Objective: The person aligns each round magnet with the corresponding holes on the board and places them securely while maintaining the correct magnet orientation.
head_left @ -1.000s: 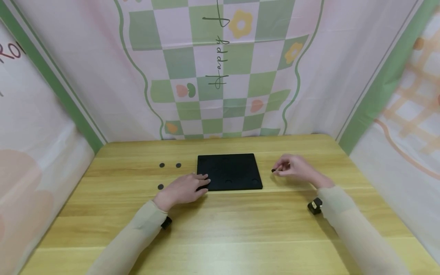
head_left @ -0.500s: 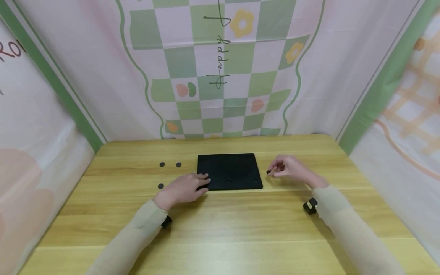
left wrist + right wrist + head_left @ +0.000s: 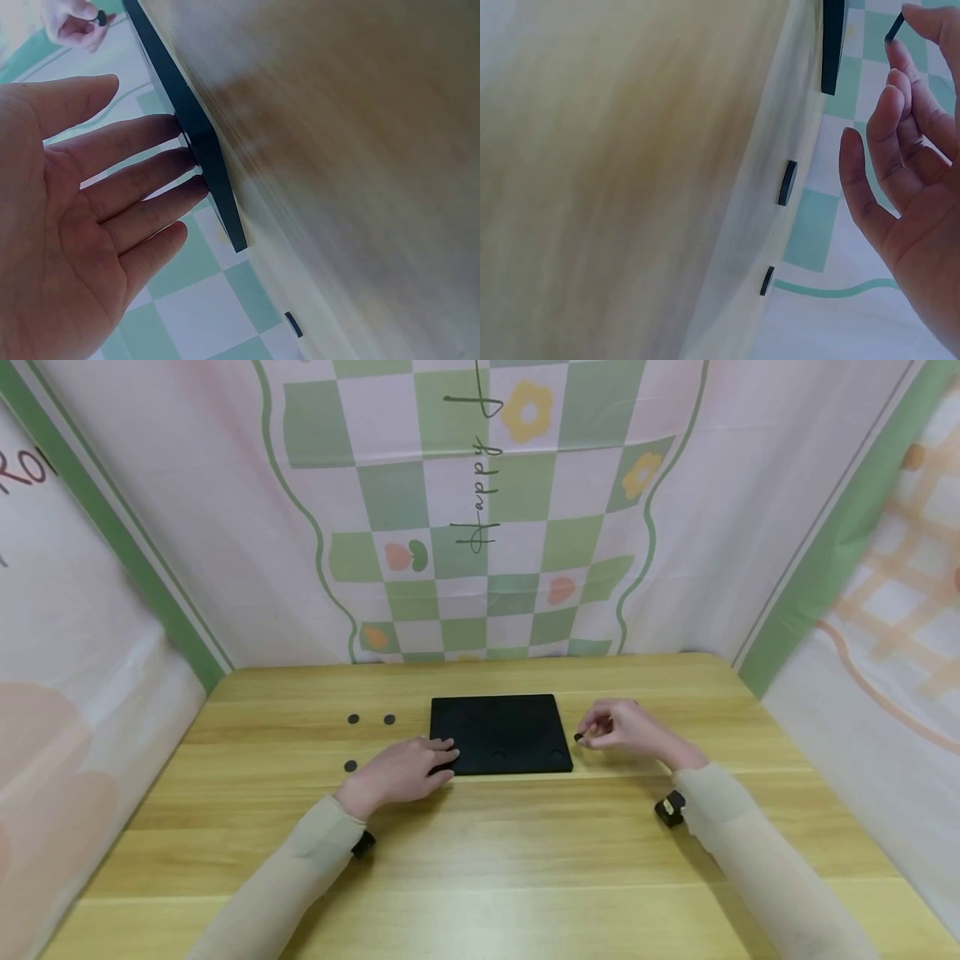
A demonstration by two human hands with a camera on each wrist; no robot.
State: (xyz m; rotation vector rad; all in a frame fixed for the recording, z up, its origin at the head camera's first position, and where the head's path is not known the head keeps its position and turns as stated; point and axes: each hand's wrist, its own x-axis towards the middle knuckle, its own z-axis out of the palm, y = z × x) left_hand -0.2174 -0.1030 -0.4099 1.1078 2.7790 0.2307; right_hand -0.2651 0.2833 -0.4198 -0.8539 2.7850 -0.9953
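A flat black rectangular board (image 3: 502, 727), with faint round recesses, lies on the table. My left hand (image 3: 401, 770) rests on its front left corner, fingers nearly straight and fingertips touching the top. Just off the board's right edge, my right hand (image 3: 624, 727) pinches a small black disc (image 3: 895, 28) between thumb and index finger. The right wrist view shows the disc held above the tabletop, with the other fingers loosely bent. Three dark discs lie left of the board: a far one (image 3: 353, 719), one closer to it (image 3: 389, 719) and a near one (image 3: 351, 767).
Two more black discs, one larger-looking (image 3: 787, 183) and one smaller-looking (image 3: 767, 281), lie on the table in the right wrist view; the right hand mostly hides that spot from the head view. Printed curtains (image 3: 480, 527) enclose the wooden table (image 3: 480, 860) at back and sides.
My right hand has moved left with the pinched disc, from well right of the board to close beside its right edge. The left hand and board have stayed put.
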